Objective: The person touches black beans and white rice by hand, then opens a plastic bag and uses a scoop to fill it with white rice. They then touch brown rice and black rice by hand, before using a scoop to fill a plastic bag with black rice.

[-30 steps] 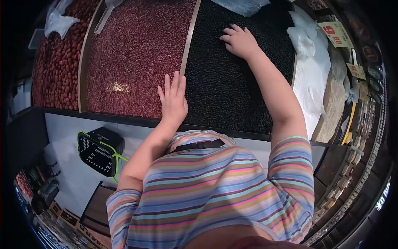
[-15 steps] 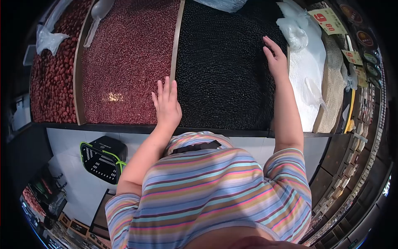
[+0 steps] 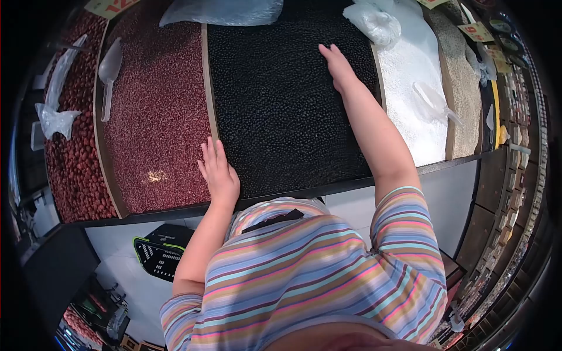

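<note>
My left hand (image 3: 222, 176) lies with its fingers stretched out at the near end of the wooden divider (image 3: 209, 93), between the red beans (image 3: 161, 123) and the black beans (image 3: 281, 111). Nothing shows in its grasp. Over the far right part of the black beans reaches my right hand (image 3: 339, 67), its fingers extended and a little apart, holding nothing visible. A clear plastic bag (image 3: 228, 11) rests at the back of the black beans. Another crumpled plastic bag (image 3: 374, 26) sits to the right of my right hand.
A clear scoop (image 3: 109, 73) lies on the red beans, and another scoop (image 3: 433, 102) on the white grains (image 3: 410, 140). Dark red dates (image 3: 76, 169) fill the far left bin. On the floor below stands a black basket (image 3: 161, 251) with a green rim. Price signs (image 3: 475, 32) line the back right.
My right hand has moved left over the black beans, away from the right divider. My left hand stays by the divider's near end. The view has shifted and turned.
</note>
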A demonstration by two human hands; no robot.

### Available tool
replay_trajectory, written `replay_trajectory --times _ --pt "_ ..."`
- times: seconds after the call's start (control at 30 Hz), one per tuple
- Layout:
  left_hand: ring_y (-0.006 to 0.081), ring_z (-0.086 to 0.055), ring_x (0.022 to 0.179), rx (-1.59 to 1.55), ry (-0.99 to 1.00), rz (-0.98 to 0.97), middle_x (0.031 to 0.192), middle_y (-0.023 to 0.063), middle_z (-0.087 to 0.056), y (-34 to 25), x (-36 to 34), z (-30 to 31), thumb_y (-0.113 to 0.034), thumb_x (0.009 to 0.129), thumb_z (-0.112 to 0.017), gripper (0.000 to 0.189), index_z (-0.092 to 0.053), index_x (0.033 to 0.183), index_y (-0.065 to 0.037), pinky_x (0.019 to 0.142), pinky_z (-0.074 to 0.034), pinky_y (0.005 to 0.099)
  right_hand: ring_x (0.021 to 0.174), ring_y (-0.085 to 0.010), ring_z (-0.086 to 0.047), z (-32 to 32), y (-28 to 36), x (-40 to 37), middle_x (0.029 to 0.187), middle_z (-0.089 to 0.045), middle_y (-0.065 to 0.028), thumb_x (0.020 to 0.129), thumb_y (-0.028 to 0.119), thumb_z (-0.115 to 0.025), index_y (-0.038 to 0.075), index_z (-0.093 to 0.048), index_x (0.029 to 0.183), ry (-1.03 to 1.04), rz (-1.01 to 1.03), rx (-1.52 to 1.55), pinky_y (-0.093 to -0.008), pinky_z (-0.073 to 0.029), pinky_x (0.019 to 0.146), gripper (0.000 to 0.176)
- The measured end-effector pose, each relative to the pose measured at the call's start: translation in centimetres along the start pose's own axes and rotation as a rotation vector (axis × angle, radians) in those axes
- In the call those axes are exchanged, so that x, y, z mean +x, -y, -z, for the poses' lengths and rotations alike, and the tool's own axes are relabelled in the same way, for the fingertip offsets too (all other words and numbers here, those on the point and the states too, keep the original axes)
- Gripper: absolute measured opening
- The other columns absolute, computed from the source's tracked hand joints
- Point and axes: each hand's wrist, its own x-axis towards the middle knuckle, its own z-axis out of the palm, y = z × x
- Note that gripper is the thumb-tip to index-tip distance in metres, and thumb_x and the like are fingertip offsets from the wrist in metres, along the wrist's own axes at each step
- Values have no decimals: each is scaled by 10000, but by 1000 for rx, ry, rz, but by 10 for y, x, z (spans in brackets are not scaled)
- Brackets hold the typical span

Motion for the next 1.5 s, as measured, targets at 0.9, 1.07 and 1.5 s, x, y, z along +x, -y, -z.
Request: replay_trajectory --times 0.9,1.07,1.5 --pt "356 -192 1424 166 7 3 1526 165 -242 -6 1 -2 6 851 -441 646 -258 1467 -65 1103 -174 583 1336 -322 -377 103 -58 -81 1456 -375 -175 925 245 -554 81 -481 1343 -199 380 -426 -389 -343 1079 455" --pt "358 -207 1418 156 6 -3 1525 177 -238 -4 1 -4 7 857 -438 638 -256 1466 -56 1107 -188 561 1320 -312 -398 94 -72 -50 1433 -398 -195 939 255 -534 66 -413 1395 -214 216 -182 -376 -333 1080 508" --pt "346 -222 1414 162 -13 -41 1528 177 -231 -5 1 -5 -2 881 -416 616 -241 1470 -50 1114 -187 536 1389 -349 -270 46 -54 -16 1500 -315 -138 934 482 -469 148 -356 1445 208 532 -678 -444 -267 1126 622"
